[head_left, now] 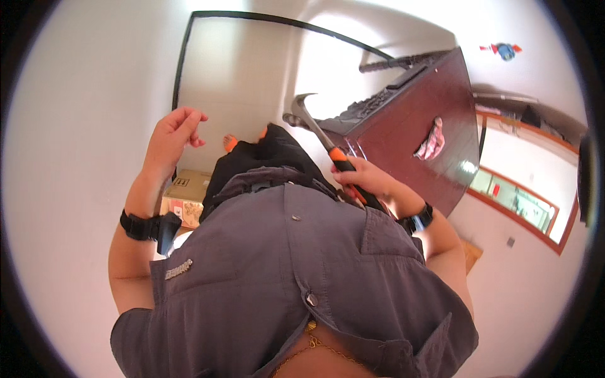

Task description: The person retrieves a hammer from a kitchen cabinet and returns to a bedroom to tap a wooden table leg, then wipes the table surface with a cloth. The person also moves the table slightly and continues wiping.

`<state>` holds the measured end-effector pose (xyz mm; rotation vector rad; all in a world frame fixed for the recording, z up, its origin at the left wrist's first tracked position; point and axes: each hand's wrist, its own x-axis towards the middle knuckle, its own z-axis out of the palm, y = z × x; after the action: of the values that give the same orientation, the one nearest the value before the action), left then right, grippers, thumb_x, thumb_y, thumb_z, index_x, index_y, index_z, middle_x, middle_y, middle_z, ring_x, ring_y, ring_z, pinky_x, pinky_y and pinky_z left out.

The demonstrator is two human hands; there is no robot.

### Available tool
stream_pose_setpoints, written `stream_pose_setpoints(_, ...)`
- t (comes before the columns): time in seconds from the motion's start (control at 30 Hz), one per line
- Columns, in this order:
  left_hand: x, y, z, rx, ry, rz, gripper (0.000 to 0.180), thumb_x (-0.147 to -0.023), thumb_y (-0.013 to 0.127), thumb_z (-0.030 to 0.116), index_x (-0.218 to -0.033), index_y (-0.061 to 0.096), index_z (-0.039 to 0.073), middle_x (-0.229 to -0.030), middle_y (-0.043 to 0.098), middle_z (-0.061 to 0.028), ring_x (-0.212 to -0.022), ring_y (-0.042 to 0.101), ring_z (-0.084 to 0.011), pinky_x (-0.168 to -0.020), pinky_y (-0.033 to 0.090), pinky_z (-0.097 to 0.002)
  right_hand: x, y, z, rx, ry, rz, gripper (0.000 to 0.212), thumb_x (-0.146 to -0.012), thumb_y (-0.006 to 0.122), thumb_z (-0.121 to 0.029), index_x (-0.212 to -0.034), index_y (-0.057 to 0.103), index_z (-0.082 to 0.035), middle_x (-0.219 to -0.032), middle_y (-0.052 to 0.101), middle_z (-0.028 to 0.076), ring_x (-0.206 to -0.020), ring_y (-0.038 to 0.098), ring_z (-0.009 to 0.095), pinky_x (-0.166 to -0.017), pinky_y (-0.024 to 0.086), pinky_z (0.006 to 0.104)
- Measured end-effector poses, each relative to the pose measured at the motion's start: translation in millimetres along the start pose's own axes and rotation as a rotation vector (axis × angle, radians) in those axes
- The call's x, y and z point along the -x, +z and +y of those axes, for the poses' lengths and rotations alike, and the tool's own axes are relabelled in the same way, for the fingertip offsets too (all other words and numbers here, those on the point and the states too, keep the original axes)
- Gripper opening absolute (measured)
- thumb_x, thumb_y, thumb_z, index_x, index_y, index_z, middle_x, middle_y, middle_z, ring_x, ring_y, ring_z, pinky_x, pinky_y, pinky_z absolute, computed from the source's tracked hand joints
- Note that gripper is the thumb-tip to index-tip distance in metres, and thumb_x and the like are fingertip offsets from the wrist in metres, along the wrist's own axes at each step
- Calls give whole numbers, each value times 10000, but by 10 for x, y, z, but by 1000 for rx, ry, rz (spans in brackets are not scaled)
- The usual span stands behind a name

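My right hand [368, 179] is closed around the orange-and-black grip of a claw hammer [320, 133]. Its steel shank slants up and to the left, ending in a curved head above my dark trousers. Out to the left, in front of the pale wall, my left hand [181, 133] is raised with its fingers loosely bent and apart, and nothing shows in it. Both wrists wear black bands, the left one carrying a dark device [165, 230].
A dark red table [409, 120] stands ahead on the right, with a pink patterned cloth [432, 140] on it and dark carved wood [368, 108] along its left side. Cardboard boxes [191, 186] sit low by my left side. A wood-framed opening [523, 201] is at far right.
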<state>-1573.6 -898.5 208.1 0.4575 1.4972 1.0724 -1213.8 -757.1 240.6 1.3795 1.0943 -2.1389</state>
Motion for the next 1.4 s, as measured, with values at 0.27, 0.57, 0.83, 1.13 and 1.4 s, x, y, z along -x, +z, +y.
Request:
stream_pose_setpoints(0.27,-1260,514,323,-300,-138,-414,258,-957,491,266,-997,606,38,-758,526,18,-711,547,-69,-724,502,-236,-822,-295,-491,-421,28,10,303,-843,604,-144,-1075,461,-10,-741,507,20,-565,524,117,-442,442,271)
stream_pose_setpoints(0.57,-2490,1545,530,-129,-537,-545,394,-959,474,300,-1122,503,-57,-996,568,-122,-899,584,-221,-789,490,-360,-1113,-347,-1360,-89,-480,302,455,-793,606,-130,-1175,423,37,-996,560,155,-886,577,210,-774,497,317)
stream_pose_setpoints(0.83,-3569,1549,60,32,-771,-375,141,-964,442,165,-891,422,46,-651,486,-79,-542,507,-202,-523,475,-334,-1536,223,-1439,-287,-515,517,633,-883,601,-242,-1399,298,-33,-1236,498,176,-1058,536,226,-894,440,331)
stream_pose_setpoints(1.13,-2982,1524,87,-345,-607,-873,205,-954,487,245,-954,419,52,-723,492,-49,-554,491,-126,-484,442,-285,-1090,448,-99,109,-239,1548,333,-843,599,-126,-1165,541,-64,-1108,544,110,-946,545,230,-765,491,333)
stream_pose_setpoints(1.4,-2393,1780,-410,-355,-675,-890,173,-938,466,190,-962,378,44,-726,486,-71,-546,487,-152,-478,450,-319,-786,539,573,206,-144,1685,349,-846,601,-118,-1180,530,-48,-1180,507,120,-1061,520,231,-852,470,328)
